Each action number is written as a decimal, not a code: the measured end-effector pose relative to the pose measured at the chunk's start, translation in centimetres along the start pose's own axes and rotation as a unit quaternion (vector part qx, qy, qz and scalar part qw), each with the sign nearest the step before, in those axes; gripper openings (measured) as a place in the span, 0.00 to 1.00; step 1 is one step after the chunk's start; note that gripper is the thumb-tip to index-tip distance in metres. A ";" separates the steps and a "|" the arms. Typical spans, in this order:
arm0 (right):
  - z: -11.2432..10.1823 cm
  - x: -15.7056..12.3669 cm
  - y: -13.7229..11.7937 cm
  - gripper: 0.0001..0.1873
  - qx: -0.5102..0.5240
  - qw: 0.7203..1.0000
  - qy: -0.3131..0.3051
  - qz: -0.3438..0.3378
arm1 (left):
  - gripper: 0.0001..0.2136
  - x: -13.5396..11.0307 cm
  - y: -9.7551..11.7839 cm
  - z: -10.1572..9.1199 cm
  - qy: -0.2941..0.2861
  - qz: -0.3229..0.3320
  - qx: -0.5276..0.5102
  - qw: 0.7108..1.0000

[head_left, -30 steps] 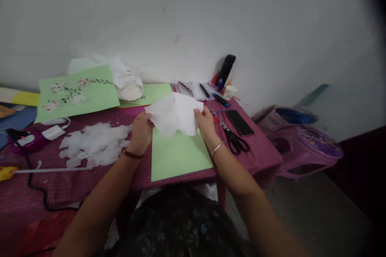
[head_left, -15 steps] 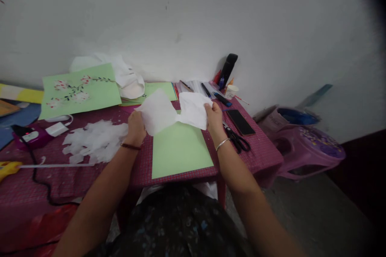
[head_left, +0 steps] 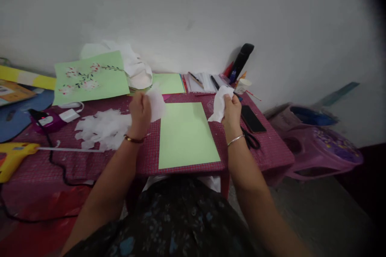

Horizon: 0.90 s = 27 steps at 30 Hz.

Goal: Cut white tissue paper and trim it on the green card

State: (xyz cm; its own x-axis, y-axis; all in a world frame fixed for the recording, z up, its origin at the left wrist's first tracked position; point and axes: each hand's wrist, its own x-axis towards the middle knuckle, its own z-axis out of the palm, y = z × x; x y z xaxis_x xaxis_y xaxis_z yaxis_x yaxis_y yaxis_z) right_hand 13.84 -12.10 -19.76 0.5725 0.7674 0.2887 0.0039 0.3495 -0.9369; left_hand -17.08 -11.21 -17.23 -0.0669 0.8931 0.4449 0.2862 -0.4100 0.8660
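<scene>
My left hand (head_left: pixel 140 115) is closed on a piece of thin white tissue paper (head_left: pixel 156 104), which sticks out to the right of the fingers. A second white tissue piece (head_left: pixel 220 106) hangs crumpled from my right hand (head_left: pixel 232 115), pinched between thumb and fingers. Between and below the hands, a blank light green sheet (head_left: pixel 187 136) lies flat on the checked tablecloth (head_left: pixel 144 164). Left of my left hand spreads a heap of torn white tissue scraps (head_left: pixel 104 128). Black-handled scissors (head_left: pixel 252 140) lie beside my right wrist, partly hidden by it.
A green sheet with a painted blossom branch (head_left: pixel 92 76) leans at the back left, by crumpled white paper (head_left: pixel 135 66). A yellow glue gun (head_left: pixel 18 156) with its cord sits at left. A phone (head_left: pixel 253 119), pens and a paper cup (head_left: pixel 243 85) occupy the right; a pink stool (head_left: pixel 319 152) stands beyond.
My hands have moved apart, and the white tissue that spanned between them is now in two separate pieces, one in each hand. The view has shifted slightly left.
</scene>
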 end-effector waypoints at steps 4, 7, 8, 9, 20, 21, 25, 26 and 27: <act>-0.1 0.3 0.9 0.17 -0.041 0.999 -0.026 -0.021 | 0.05 -2.4 1.6 1.5 -0.192 0.072 0.032 0.978; -0.2 0.4 1.1 0.18 -0.062 0.996 -0.041 -0.045 | 0.14 -3.1 1.9 2.6 -0.350 0.070 0.012 0.934; -0.2 0.4 1.1 0.18 -0.067 0.995 -0.046 -0.051 | 0.19 -3.1 1.8 2.8 -0.363 0.059 -0.009 0.930; -0.1 0.4 1.1 0.18 -0.071 0.995 -0.050 -0.055 | 0.22 -2.8 1.6 2.9 -0.349 0.043 -0.038 0.935; 0.6 -1.3 0.0 0.18 -0.105 0.984 -0.103 -0.098 | 0.11 -1.0 -0.4 2.5 -0.189 -0.041 0.032 0.981; 0.7 -1.4 0.0 0.18 -0.114 0.982 -0.111 -0.104 | 0.11 -1.1 -0.6 2.6 -0.225 -0.035 0.098 0.969; 1.4 -2.3 -0.3 0.17 -0.135 0.975 -0.136 -0.112 | 0.15 -1.2 -1.7 2.9 -0.198 0.008 0.277 0.940; 1.8 -2.7 -0.4 0.15 -0.134 0.975 -0.140 -0.109 | 0.13 -1.2 -1.7 3.0 -0.155 0.026 0.272 0.949; 2.1 -3.2 -0.6 0.13 -0.131 0.975 -0.145 -0.107 | 0.09 -1.3 -1.6 3.0 -0.111 0.045 0.242 0.963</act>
State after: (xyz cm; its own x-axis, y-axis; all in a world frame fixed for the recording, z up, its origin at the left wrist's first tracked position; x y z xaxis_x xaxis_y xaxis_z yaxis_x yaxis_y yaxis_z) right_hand 10.28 -13.62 -19.72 0.2803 0.8245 0.4915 0.3299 0.3981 -0.8560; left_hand -14.55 -11.13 -19.83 0.1699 0.8980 0.4059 0.6971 -0.4006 0.5947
